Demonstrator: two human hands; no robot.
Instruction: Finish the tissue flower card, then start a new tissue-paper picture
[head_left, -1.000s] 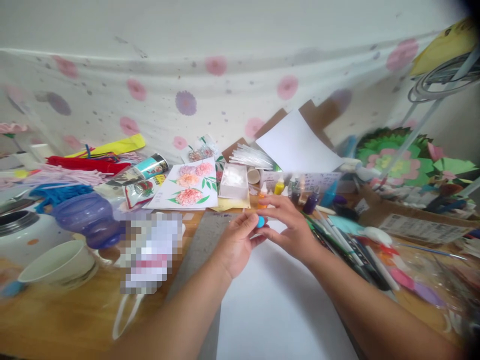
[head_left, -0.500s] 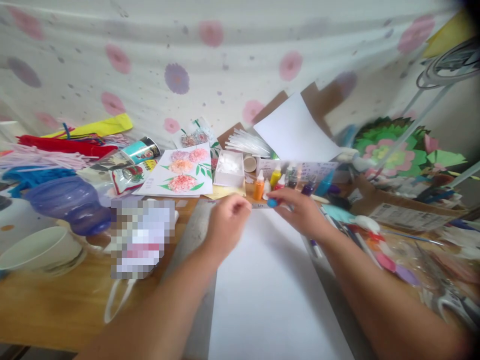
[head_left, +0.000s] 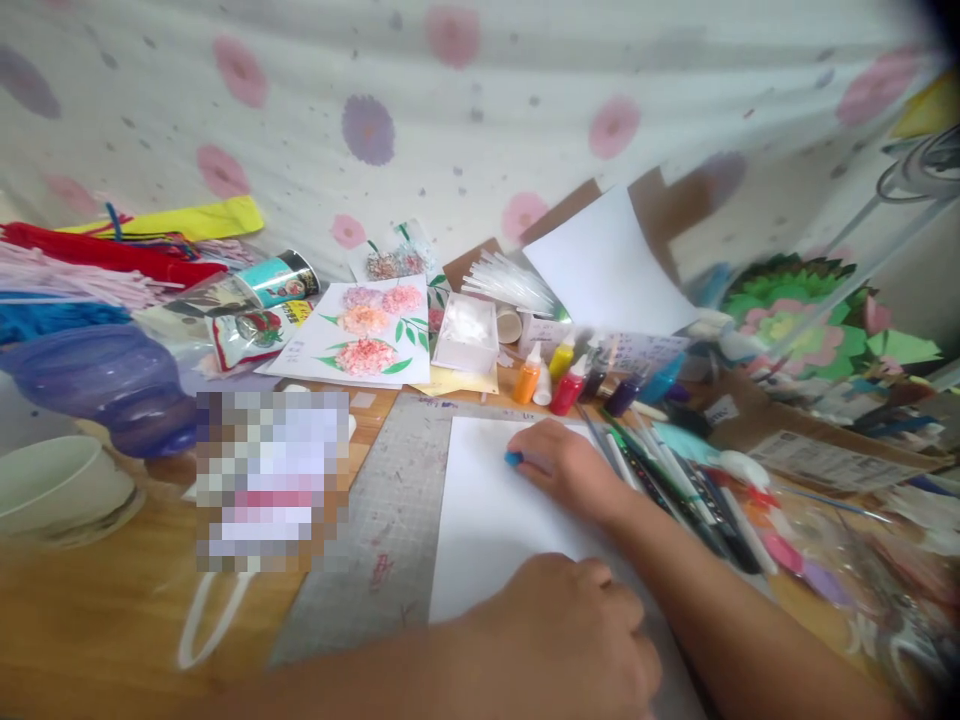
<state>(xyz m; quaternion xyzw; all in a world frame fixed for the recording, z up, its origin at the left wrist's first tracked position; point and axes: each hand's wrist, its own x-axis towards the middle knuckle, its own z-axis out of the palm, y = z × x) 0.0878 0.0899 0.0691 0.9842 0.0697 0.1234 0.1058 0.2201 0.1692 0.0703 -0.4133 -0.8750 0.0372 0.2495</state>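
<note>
A white sheet of paper (head_left: 472,500) lies on a grey cutting mat (head_left: 367,520) in front of me. Over the sheet's far part, my right hand (head_left: 566,465) is closed, and a small blue piece (head_left: 514,458) shows at its fingertips; its kind is too small to tell. Nearer to me, my left hand (head_left: 577,630) is above the sheet's lower part with its back toward the camera. Its fingers are curled, and whatever they hold, if anything, is hidden.
Behind the sheet stand an orange paint bottle (head_left: 528,378), a red bottle (head_left: 568,388) and a white box (head_left: 466,335). Flower pictures (head_left: 367,340) lie further left. Several pens (head_left: 675,480) lie right of the mat, near scissors (head_left: 896,620). A purple vase (head_left: 112,380) and white bowl (head_left: 60,490) are at left.
My left hand has come down toward me and to the right, over the near part of the sheet. My right hand has lowered onto the sheet's far part, still with the blue piece.
</note>
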